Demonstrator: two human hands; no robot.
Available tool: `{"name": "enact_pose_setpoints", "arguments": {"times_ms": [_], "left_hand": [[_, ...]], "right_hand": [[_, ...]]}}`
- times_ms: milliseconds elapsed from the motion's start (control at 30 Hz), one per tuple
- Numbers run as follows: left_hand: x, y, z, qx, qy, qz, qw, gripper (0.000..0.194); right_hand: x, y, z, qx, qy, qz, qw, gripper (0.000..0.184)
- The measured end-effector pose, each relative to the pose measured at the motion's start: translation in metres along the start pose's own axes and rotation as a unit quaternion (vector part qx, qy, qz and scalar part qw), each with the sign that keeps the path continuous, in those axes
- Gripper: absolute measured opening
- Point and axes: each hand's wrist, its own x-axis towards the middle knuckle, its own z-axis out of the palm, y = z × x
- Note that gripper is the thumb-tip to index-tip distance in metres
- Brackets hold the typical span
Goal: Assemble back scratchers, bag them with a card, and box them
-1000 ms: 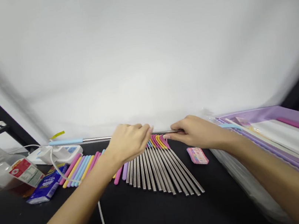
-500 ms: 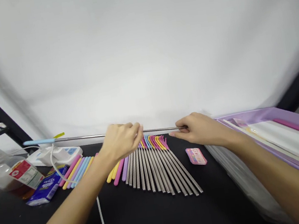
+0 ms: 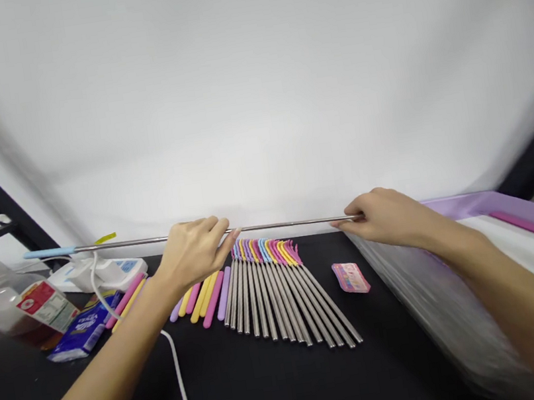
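Note:
A long, thin telescopic metal rod (image 3: 291, 224) with a light-blue handle (image 3: 49, 253) is held level above the black table. My left hand (image 3: 198, 247) is closed around its middle, and the handle end sticks out to the left. At the far right end, my right hand (image 3: 382, 216) pinches the rod; its tip is hidden in the fingers. Below lies a fanned row of steel telescopic back scratchers (image 3: 282, 298) with colourful claw tips (image 3: 264, 250). Left of them rest several pastel handles (image 3: 214, 298), partly covered by my left forearm.
A pink card (image 3: 351, 277) lies right of the row. A lilac bin (image 3: 478, 202) and clear plastic (image 3: 409, 279) fill the right side. At left are a power strip (image 3: 129, 268), a white cable (image 3: 182, 386), a blue packet (image 3: 83, 328) and a jar (image 3: 17, 311).
The rod has grown longer between its ends: the blue handle and left hand have shifted left, while my right hand has moved right with the other end.

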Motion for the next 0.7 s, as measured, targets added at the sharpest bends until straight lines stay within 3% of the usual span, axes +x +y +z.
{"name": "enact_pose_setpoints", "arguments": {"times_ms": [133,267,367,467,567,633,700], "left_hand": [[0.011,0.021,-0.005,-0.025,0.013,0.022,0.999,0.035],[0.007,0.011,-0.011,0.009,0.030,0.038,0.999,0.036],[0.003,0.001,-0.013,0.047,0.045,-0.015,0.998,0.043],[0.009,0.015,-0.014,0.021,0.056,-0.016,0.998,0.043],[0.020,0.033,-0.015,-0.021,0.061,0.053,0.997,0.039],[0.020,0.032,-0.014,-0.018,0.060,0.069,0.996,0.037],[0.016,0.023,-0.011,0.011,0.063,0.034,0.997,0.039]], "right_hand": [[0.005,-0.017,0.006,0.050,-0.002,-0.038,0.998,0.050],[0.003,0.002,0.000,0.062,-0.013,0.002,0.998,0.046],[0.000,0.016,-0.004,0.058,-0.008,0.034,0.998,0.047],[0.000,0.003,-0.001,0.070,-0.011,-0.007,0.997,0.050],[0.002,-0.012,0.003,0.106,-0.016,-0.043,0.993,0.050],[0.001,-0.008,0.002,0.105,-0.018,-0.031,0.994,0.049],[0.000,0.004,-0.001,0.089,-0.017,-0.004,0.996,0.048]]}}
